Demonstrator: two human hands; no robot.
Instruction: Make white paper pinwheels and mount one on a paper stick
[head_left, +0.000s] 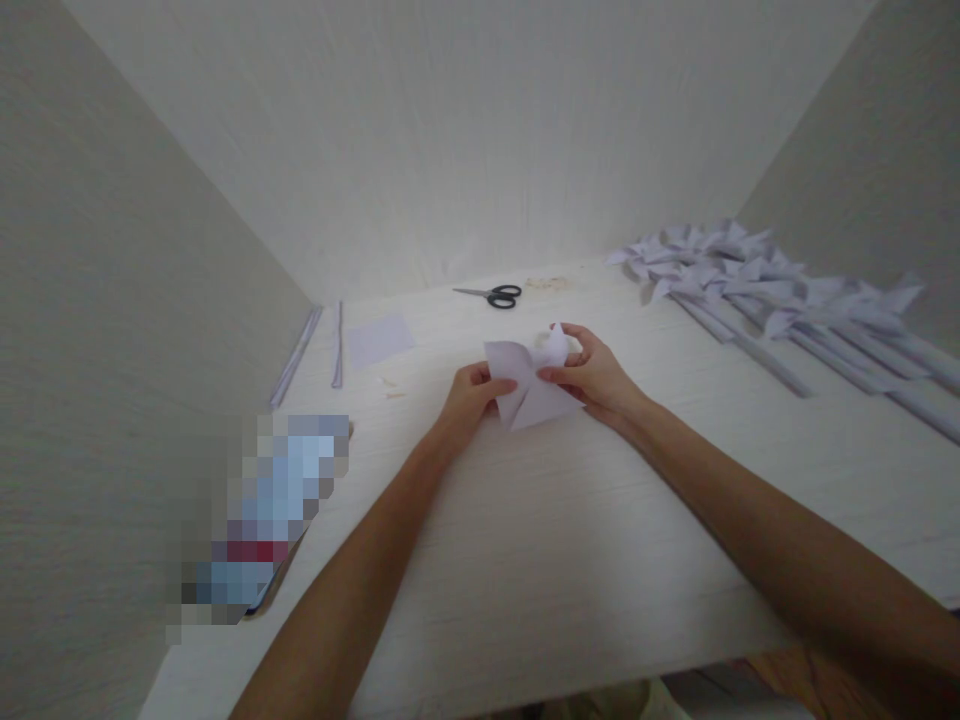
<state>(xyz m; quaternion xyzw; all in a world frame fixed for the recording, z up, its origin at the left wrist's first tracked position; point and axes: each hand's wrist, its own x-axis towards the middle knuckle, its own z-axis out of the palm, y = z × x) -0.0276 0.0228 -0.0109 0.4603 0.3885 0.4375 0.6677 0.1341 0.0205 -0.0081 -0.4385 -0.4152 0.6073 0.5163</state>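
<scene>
Between my hands, above the middle of the table, is a white paper pinwheel (536,400) with slit corners, partly folded. My left hand (471,400) pinches its left side, thumb on top and fingers behind the paper. On the other side my right hand (592,370) grips it, the thumb near the centre and the index finger at a raised, curled corner. Behind the paper some of my fingertips are hidden. Beyond my hands lie black-handled scissors (501,296), and a flat square of paper (381,340) is to the left.
Several finished paper pinwheels (720,260) on rolled paper sticks (739,345) are heaped at the right. Two paper sticks (337,345) lie at the left, near small scraps (395,394). More scraps (546,284) lie by the scissors. A pixelated flat object (277,510) sits front left. Walls enclose the table (562,580).
</scene>
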